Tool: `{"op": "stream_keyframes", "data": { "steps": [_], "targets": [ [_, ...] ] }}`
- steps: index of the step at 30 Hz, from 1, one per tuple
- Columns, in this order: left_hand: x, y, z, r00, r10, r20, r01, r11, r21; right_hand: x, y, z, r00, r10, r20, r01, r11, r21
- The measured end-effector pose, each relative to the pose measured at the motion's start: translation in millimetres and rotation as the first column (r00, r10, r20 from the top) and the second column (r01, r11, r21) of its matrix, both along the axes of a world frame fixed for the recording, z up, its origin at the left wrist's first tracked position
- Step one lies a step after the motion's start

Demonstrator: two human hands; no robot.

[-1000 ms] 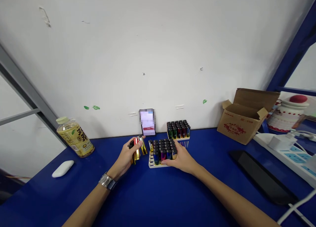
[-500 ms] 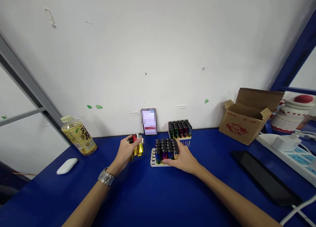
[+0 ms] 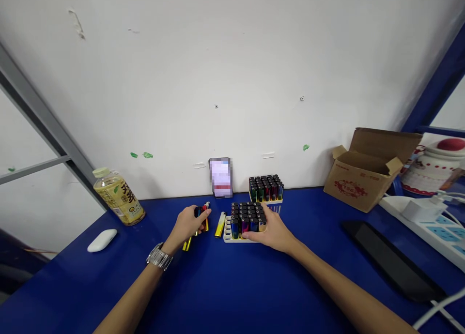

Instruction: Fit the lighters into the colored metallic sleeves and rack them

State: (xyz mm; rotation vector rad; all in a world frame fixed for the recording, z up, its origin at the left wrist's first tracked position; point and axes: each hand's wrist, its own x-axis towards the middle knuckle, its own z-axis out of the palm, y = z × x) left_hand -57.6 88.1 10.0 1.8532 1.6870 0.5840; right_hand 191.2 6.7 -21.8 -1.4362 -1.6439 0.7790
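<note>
Right hand (image 3: 275,233) clasps black-topped cylinders (image 3: 245,225) upright in the near rack (image 3: 228,237); left hand (image 3: 188,226) grips loose cylinders (image 3: 187,244); the far rack (image 3: 276,202) holds more.

Even, muted indoor light; white wall (image 3: 232,72) greyish. Faint shadow left of cardboard box (image 3: 354,186). Glare streaks loose battery (image 3: 220,225), steel watchband (image 3: 160,257) glints; phone screen (image 3: 221,173) glows, partly pixelated. Wide-angle stretch tilts verticals near edges.
</note>
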Motion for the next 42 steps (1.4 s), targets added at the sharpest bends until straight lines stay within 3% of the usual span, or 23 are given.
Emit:
{"op": "stream_keyframes", "data": {
  "steps": [8, 18, 22, 25, 27, 29, 32, 34, 36, 39, 42],
  "targets": [
    [-5, 0, -0.6, 0.965, -0.082, -0.249, 0.119, 0.983, 0.137, 0, -1, 0.2, 1.0, 0.003, -0.006, -0.003, 1.0, 0.003],
    [4, -10, -6.0, 0.897, -0.074, -0.435, 0.188, 0.956, 0.224, -1, -3, 4.2, 0.999, -0.021, 0.038, 0.023, 0.999, -0.029],
    [1, -13, 1.6, 0.879, -0.087, -0.468, 0.217, 0.948, 0.232, 0, -2, 2.6, 1.0, -0.008, 0.025, 0.009, 1.0, -0.026],
    [-6, -25, 15.4, 0.874, -0.119, -0.47, 0.253, 0.939, 0.233, 0, -2, 0.9, 1.0, 0.002, 0.022, -0.001, 1.0, -0.029],
    [-15, -39, 26.0, 0.864, -0.212, -0.457, 0.326, 0.927, 0.187, 0, -2, 0.4, 1.0, -0.006, 0.027, 0.006, 0.999, -0.032],
    [-28, -56, 33.1, 0.803, -0.467, -0.371, 0.505, 0.863, 0.008, 0, -2, 0.3, 0.999, -0.019, 0.036, 0.02, 0.999, -0.038],
    [-51, -77, 31.1, 0.764, -0.56, -0.321, 0.525, 0.828, -0.197, -1, -2, 0.4, 0.999, -0.02, 0.044, 0.022, 0.999, -0.048],
    [-69, -81, 23.1, 0.758, -0.555, -0.343, 0.504, 0.832, -0.233, -1, -2, 0.2, 0.999, -0.009, 0.044, 0.011, 0.999, -0.044],
    [-85, -72, 14.3, 0.781, -0.494, -0.382, 0.464, 0.869, -0.174, 0, -2, -0.3, 0.999, -0.01, 0.049, 0.012, 0.999, -0.041],
    [-101, -40, 5.1, 0.828, -0.306, -0.47, 0.34, 0.94, -0.012, 0, -1, -1.3, 0.998, -0.02, 0.06, 0.023, 0.999, -0.039],
    [-97, -1, -1.6, 0.852, -0.199, -0.485, 0.295, 0.946, 0.131, -1, -1, -1.5, 0.998, -0.024, 0.06, 0.025, 0.999, -0.028]
  ]
}}
